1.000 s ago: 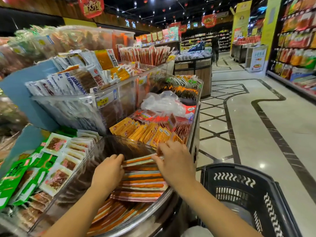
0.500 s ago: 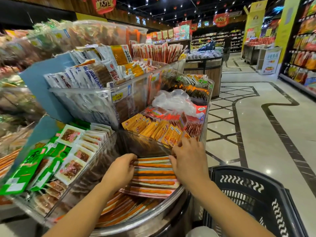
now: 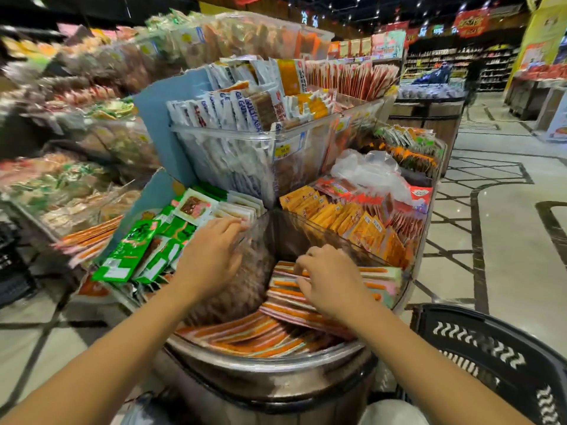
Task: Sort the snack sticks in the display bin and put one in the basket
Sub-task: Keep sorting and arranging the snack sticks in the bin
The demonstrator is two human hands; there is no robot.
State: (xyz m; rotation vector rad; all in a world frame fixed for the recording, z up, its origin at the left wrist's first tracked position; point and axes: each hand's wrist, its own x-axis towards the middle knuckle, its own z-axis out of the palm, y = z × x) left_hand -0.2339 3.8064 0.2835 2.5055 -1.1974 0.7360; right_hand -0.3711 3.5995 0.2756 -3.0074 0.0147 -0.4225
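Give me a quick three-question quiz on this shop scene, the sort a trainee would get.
1. True or false: the right hand rests on the snack sticks in the bin.
2. Short answer: what colour is the basket at the lower right?
3. Choose one: where does the left hand reach?
A. Into the basket.
B. Toward the white packets left of the stick bin.
C. Up to the top shelf.

Key: 1 true; 2 black; 3 B.
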